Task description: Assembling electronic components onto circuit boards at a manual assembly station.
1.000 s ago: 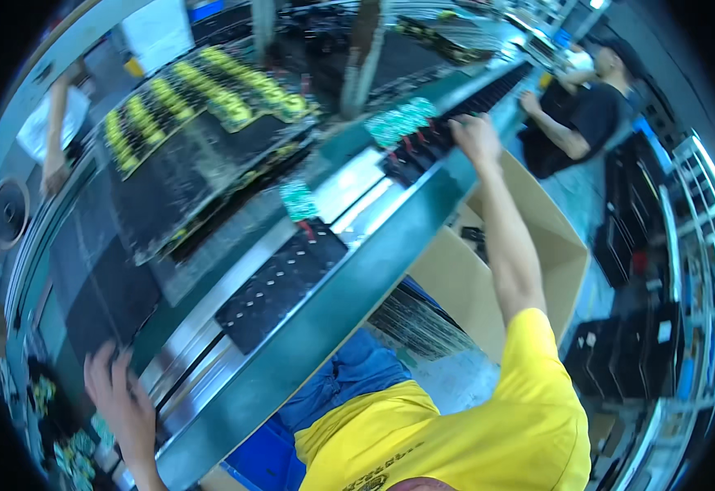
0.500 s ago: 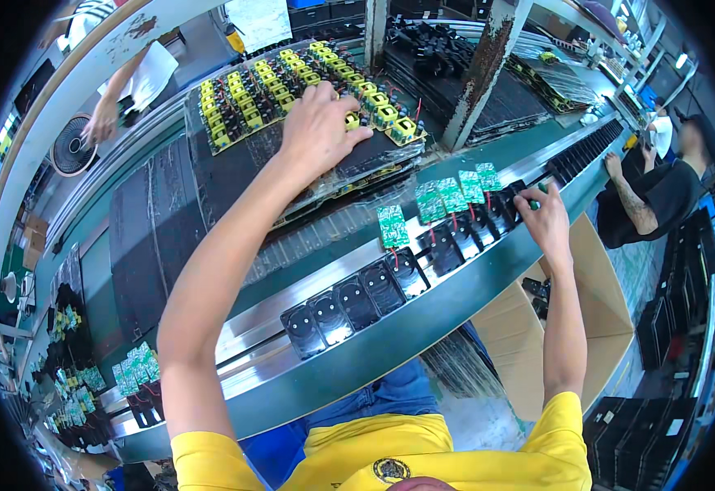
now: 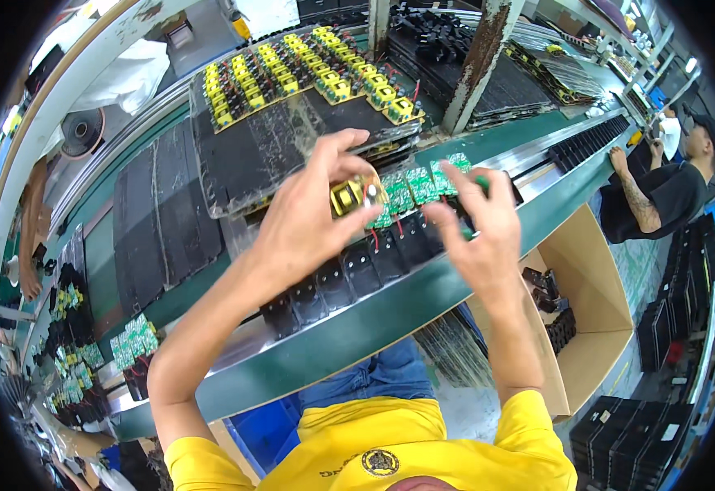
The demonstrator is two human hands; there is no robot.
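2 hands meet above the green worktop (image 3: 423, 307): the left hand (image 3: 304, 225) pinches a small yellow transformer (image 3: 348, 196) between thumb and fingertips, with red wires trailing below it, and the right hand (image 3: 476, 225) is raised just beside it, fingers curled around something green that is mostly hidden, so what it grips cannot be told. Under the hands a row of black housings (image 3: 349, 274) lies along the worktop's metal rail, and several green circuit boards (image 3: 411, 184) lie in a row just beyond them. Further back a black tray (image 3: 276, 143) carries many more yellow transformers (image 3: 292, 69) in rows. An open cardboard box (image 3: 591, 311) with a few black parts stands below the worktop at the right, and another person (image 3: 668, 184) in black works further along the line
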